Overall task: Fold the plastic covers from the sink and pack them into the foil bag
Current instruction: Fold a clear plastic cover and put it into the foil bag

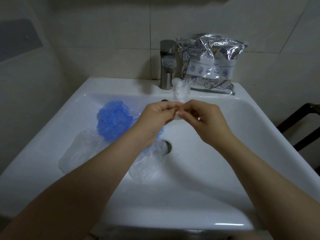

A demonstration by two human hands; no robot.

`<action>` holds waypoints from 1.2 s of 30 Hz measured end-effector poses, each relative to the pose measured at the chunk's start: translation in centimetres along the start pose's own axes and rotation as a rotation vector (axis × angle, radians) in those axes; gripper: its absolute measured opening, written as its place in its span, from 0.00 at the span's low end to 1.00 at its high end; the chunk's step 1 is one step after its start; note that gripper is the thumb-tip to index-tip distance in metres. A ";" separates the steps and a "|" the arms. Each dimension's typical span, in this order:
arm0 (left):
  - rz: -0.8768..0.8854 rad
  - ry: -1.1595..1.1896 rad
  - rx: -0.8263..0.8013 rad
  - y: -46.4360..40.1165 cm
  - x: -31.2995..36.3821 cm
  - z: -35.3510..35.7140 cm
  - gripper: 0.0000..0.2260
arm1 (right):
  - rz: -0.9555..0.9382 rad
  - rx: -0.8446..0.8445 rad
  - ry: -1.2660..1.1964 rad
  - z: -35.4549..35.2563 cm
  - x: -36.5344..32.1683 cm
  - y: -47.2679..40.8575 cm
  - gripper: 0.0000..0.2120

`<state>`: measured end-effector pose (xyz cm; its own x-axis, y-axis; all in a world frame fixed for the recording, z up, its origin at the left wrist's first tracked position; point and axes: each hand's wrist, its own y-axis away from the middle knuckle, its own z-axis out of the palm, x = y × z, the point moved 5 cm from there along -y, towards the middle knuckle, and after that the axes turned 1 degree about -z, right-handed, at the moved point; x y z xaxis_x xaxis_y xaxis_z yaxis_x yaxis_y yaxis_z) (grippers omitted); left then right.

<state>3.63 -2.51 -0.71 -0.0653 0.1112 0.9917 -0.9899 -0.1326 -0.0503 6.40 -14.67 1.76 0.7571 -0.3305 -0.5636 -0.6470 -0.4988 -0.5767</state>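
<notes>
both hands meet over the middle of the white sink [233, 170]. the left hand [156, 116] and the right hand [206, 118] have their fingers curled, pinching one clear plastic cover [181, 90] between them; its loose end stands up toward 12 o'clock from the fingertips. in the basin, at 9 o'clock from the hands, lies a crumpled blue plastic cover [113, 119]. a clear cover [78, 151] lies at 8 o'clock, and another clear one [147, 163] lies at 6 o'clock, reaching the drain [168, 146]. the silver foil bag [209, 64] stands on the sink's back ledge at 1 o'clock, just beside the metal faucet [167, 64].
</notes>
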 end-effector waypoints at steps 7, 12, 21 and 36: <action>-0.064 0.033 -0.012 0.2 -0.1 0.6 0.08 | 0.246 0.169 -0.135 -0.4 1.4 0.1 0.11; -0.065 0.155 -0.011 0.1 -0.3 0.6 0.07 | 0.001 0.173 0.145 -0.8 0.2 0.1 0.04; -0.105 0.361 0.050 -0.5 -0.2 0.2 0.09 | -0.436 0.161 0.528 -0.6 -1.5 0.0 0.04; -0.279 0.339 0.052 -0.4 -1.2 -0.3 0.05 | -0.246 -0.031 0.123 -0.4 -0.5 0.0 0.06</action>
<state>4.08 -2.34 -1.91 0.1572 0.4655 0.8710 -0.9685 -0.0999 0.2282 6.09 -14.81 2.26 0.8977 -0.2904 -0.3315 -0.4407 -0.6000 -0.6677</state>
